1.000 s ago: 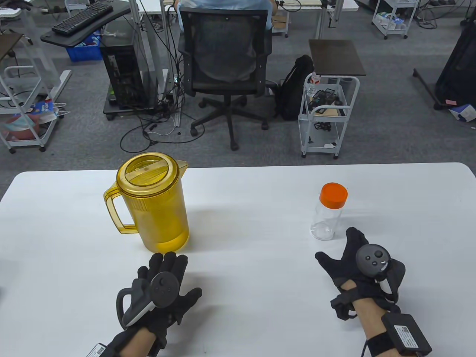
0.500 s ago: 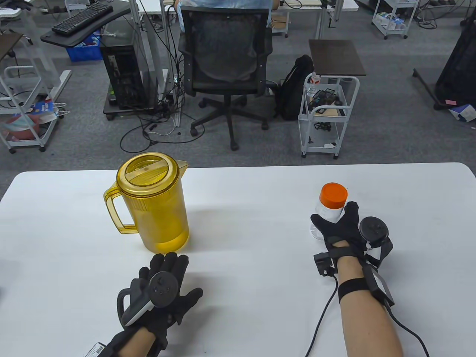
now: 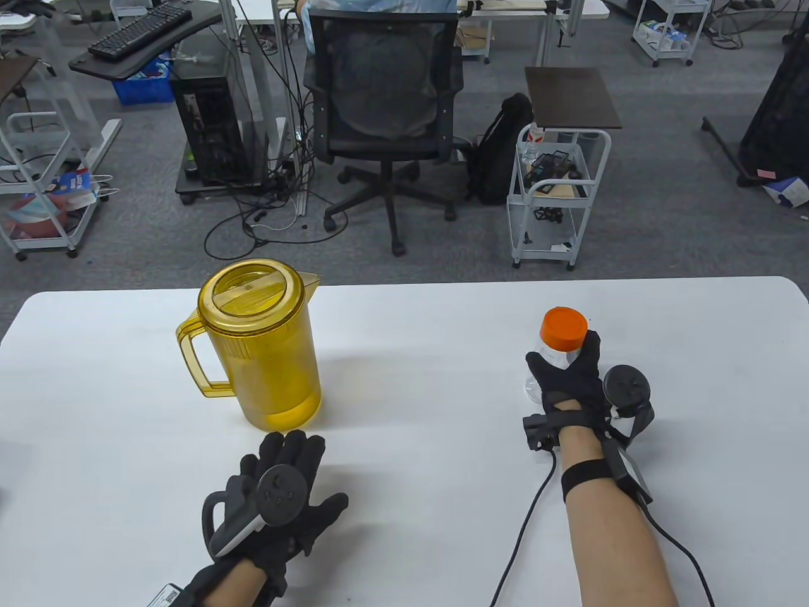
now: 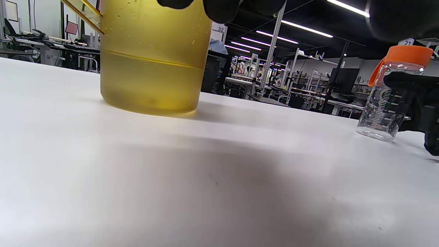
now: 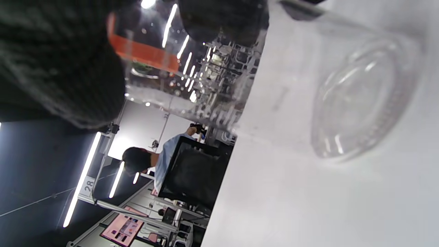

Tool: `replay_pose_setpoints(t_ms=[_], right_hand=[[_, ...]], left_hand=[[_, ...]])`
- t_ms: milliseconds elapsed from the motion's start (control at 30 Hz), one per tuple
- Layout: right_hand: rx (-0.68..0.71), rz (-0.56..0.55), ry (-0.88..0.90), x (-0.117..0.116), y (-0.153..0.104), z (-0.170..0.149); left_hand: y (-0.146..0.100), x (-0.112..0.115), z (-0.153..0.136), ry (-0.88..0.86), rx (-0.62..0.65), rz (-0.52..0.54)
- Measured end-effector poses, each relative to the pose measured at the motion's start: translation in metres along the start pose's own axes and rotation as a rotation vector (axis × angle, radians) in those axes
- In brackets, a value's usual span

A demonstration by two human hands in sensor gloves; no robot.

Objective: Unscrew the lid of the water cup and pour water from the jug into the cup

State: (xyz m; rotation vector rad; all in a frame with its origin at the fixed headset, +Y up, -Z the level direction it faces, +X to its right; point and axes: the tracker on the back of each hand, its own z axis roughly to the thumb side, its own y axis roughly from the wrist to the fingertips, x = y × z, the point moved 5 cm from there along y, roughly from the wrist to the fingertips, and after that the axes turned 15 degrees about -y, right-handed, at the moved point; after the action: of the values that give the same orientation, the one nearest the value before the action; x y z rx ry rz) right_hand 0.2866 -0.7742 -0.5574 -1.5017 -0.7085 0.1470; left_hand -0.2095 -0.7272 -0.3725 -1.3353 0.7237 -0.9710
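A clear water cup [image 3: 548, 357] with an orange screw lid [image 3: 563, 327] stands at the right of the white table [image 3: 430, 379]. My right hand [image 3: 567, 372] wraps round its body, thumb on the left and fingers on the right. The left wrist view shows the cup [image 4: 386, 103] tilted slightly, lid [image 4: 406, 54] on. In the right wrist view the cup [image 5: 274, 85] fills the frame. A yellow translucent jug [image 3: 262, 344] with its lid on and liquid low inside stands at the left. My left hand [image 3: 284, 480] lies flat on the table just in front of the jug [image 4: 154, 58], holding nothing.
Beyond the table's far edge are an office chair [image 3: 385, 120] with a person seated in it, a white cart [image 3: 556, 196] and a black backpack [image 3: 499, 152]. A cable [image 3: 524, 537] trails from my right wrist across the table.
My right hand moved forward from the table surface to the cup and closed round it; the cup has tipped and shifted slightly left. My left hand stayed almost still.
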Motion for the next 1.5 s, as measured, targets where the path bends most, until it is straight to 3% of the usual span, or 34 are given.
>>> replay_pose_setpoints(t_ms=[400,667,1000,1267,1500], right_hand=[[0.126,0.086,0.021,-0.001,-0.004,0.009],[0.316,0.280,0.012,-0.022,-0.061,0.054],[0.472,0.594,0.028,-0.074,-0.145,0.099],[0.512,0.703,0.009,-0.102,-0.171,0.100],[0.543,0.736,-0.022,-0.108,-0.174,0.099]], left_hand=[[-0.001,-0.004,0.000,-0.031,0.009,0.006],[-0.006,-0.014,0.012,-0.050,0.050,0.026],[-0.007,-0.011,0.022,-0.071,0.122,-0.010],[-0.008,-0.016,0.031,-0.095,0.140,-0.002],[-0.001,-0.038,0.084,-0.117,0.247,0.024]])
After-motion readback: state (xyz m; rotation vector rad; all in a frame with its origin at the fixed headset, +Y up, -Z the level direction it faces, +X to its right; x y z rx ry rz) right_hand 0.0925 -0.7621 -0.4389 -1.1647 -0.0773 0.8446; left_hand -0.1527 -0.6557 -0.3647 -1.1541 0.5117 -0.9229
